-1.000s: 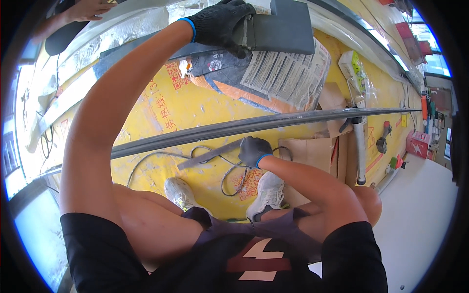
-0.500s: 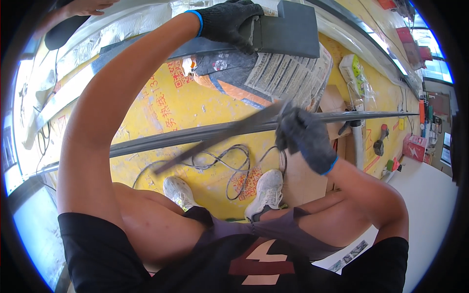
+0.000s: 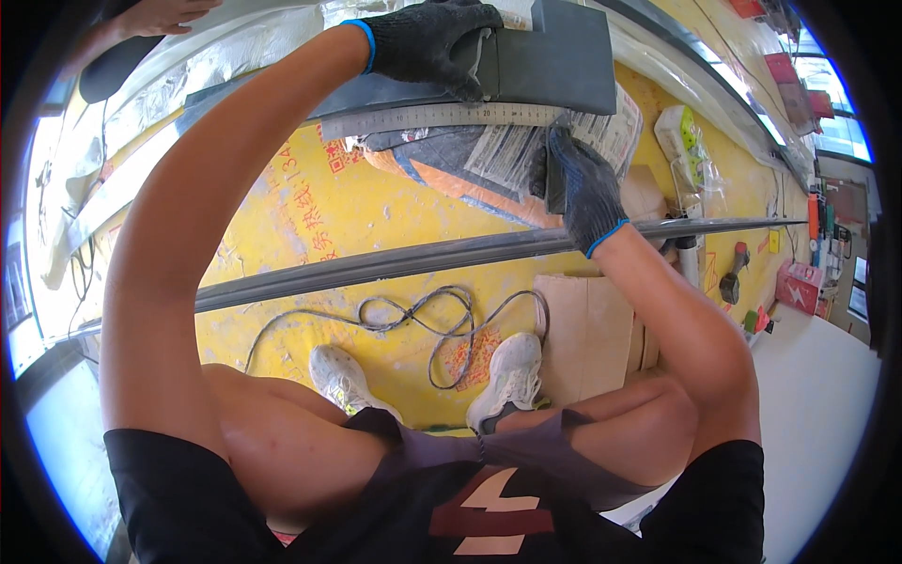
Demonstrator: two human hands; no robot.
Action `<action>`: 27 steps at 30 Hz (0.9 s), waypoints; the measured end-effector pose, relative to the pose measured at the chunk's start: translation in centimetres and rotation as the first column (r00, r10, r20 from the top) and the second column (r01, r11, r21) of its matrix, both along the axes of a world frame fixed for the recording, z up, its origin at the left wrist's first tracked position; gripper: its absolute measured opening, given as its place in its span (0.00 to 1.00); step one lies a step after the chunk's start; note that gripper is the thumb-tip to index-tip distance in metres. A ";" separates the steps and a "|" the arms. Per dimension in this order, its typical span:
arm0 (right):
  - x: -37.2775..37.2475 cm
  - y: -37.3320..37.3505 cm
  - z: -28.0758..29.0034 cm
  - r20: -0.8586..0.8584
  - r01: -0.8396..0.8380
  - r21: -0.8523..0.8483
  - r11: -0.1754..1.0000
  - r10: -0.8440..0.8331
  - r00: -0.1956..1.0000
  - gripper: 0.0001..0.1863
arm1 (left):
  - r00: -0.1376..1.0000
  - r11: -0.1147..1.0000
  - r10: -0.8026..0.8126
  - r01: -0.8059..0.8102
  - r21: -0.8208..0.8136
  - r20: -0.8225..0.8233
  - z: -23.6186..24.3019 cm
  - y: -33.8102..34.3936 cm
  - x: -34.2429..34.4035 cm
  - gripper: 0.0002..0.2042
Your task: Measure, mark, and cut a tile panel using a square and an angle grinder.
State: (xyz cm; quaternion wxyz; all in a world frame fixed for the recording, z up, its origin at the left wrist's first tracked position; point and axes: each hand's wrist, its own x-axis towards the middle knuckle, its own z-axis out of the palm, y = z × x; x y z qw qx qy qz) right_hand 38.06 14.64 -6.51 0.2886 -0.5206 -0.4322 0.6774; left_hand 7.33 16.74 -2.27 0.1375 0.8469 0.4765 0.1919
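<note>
My left hand (image 3: pixel 434 42), in a black knit glove with a blue cuff, grips a long dark grey panel (image 3: pixel 554 70). Its thumb presses at the near side, by a joint line across the panel. My right hand (image 3: pixel 589 188), gloved alike, is closed around the dark stock of a metal try square (image 3: pixel 404 118). The square's graduated blade points left and lies along the panel's near edge. Beneath the panel is a printed bag (image 3: pixel 442 174), partly covered by the panel and the square.
A long dark metal profile (image 3: pixel 376 261) crosses the yellow printed floor sheet (image 3: pixel 291 211). A black cable (image 3: pixel 376 315) loops near my shoes, beside flat cardboard (image 3: pixel 587 329). At right are a power tool (image 3: pixel 735 273) and a red box (image 3: pixel 799 285). Another person's hand (image 3: pixel 174 13) shows at upper left.
My right hand has moved up and away from me with the square. Its blade, earlier slanting over the metal profile, now lies along the panel edge. My left hand stays on the panel.
</note>
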 end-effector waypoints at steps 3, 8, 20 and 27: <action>0.0 0.0 0.6 0.037 0.027 -0.005 1.000 -0.027 0.999 0.14 | 0.998 0.997 0.060 -0.060 -0.052 0.013 -0.5 -0.5 0.4 0.42; 0.2 -0.1 1.5 0.049 0.030 0.013 0.999 -0.031 0.998 0.15 | 0.993 0.994 0.102 -0.099 -0.040 0.058 -1.4 -0.7 0.3 0.44; 2.5 1.8 0.6 -0.081 0.143 -0.195 0.970 -0.161 0.984 0.10 | 0.995 0.993 0.073 -0.080 0.087 0.073 -1.9 -0.3 0.1 0.42; 3.8 2.7 0.9 -0.099 0.123 -0.231 0.965 -0.149 0.984 0.09 | 0.993 0.994 0.108 -0.109 0.026 0.037 -1.3 -0.1 0.3 0.43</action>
